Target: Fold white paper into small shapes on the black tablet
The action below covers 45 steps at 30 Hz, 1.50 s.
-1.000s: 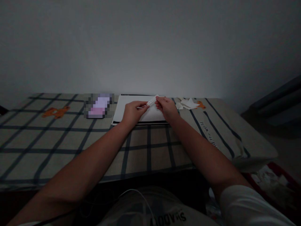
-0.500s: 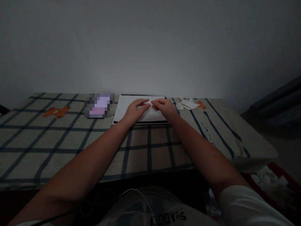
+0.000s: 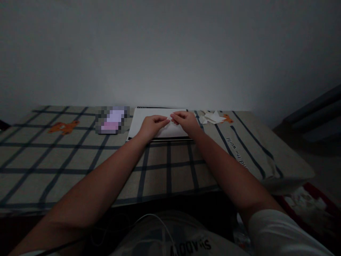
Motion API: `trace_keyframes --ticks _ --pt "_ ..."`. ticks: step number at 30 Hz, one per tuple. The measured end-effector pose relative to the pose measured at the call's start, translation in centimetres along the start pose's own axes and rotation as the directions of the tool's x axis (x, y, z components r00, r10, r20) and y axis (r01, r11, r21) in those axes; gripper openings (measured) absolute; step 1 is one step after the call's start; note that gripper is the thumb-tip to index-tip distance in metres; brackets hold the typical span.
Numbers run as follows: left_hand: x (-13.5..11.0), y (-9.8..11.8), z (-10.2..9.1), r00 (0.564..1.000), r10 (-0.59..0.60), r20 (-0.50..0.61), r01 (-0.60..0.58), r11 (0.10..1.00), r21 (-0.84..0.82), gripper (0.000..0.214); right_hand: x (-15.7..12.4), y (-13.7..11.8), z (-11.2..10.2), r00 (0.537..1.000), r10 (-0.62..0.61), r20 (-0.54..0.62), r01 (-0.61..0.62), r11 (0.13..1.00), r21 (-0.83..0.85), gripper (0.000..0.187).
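Over a white sheet [image 3: 138, 122] with black edges, my two hands meet almost fingertip to fingertip. The thumb and index finger of my left hand [image 3: 153, 125] are pinched together at the tips. My right hand [image 3: 185, 121] is also closed in a pinch, its fingertips just beside those of the left. A small pale bit seems to lie between the fingertips, too small and dim to name. To the right of my right hand lie several white paper scraps [image 3: 213, 116], some of them folded or pointed.
A phone [image 3: 113, 120], blurred by pixels, lies left of the sheet. The checked tablecloth [image 3: 106, 156] carries orange bear prints and covers the table up to the wall [image 3: 165, 53]. Below on the right is a red container [image 3: 310, 188] with crumpled white paper. A thin white cable [image 3: 151, 214] crosses my lap.
The thumb and index finger of my left hand have come together from a wider gap, and that hand has dropped slightly. My right hand has barely moved.
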State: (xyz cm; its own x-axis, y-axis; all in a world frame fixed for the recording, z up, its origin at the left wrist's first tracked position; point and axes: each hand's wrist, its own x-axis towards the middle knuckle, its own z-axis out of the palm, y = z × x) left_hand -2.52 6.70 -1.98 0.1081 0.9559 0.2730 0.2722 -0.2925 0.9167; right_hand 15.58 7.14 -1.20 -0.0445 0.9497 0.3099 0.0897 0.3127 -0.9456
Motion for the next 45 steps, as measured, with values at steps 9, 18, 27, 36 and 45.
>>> trace_keyframes --ticks 9,18,27,36,45 --pt "-0.1 0.0 0.0 0.998 -0.061 0.002 0.061 0.997 -0.039 0.033 0.3 0.2 -0.1 0.999 0.043 -0.009 -0.042 0.998 0.057 0.025" --pt "0.0 -0.1 0.1 0.990 -0.106 0.092 0.116 0.987 -0.115 0.043 0.5 -0.2 -0.5 0.995 0.060 -0.078 -0.055 0.996 0.067 0.020" --pt "0.0 0.1 0.0 0.989 -0.064 0.134 0.075 0.994 -0.082 0.041 0.6 -0.3 -0.7 0.989 0.088 -0.117 -0.079 0.994 0.075 0.014" --pt "0.1 -0.3 0.2 0.964 -0.123 0.236 0.176 0.960 -0.219 0.044 0.7 0.0 -0.7 0.985 0.114 -0.129 -0.103 0.991 0.090 0.016" --pt "0.1 0.0 0.1 0.975 0.033 0.219 0.016 0.976 -0.218 0.062 1.2 0.8 -1.0 0.976 0.139 -0.166 -0.117 0.984 0.135 0.012"
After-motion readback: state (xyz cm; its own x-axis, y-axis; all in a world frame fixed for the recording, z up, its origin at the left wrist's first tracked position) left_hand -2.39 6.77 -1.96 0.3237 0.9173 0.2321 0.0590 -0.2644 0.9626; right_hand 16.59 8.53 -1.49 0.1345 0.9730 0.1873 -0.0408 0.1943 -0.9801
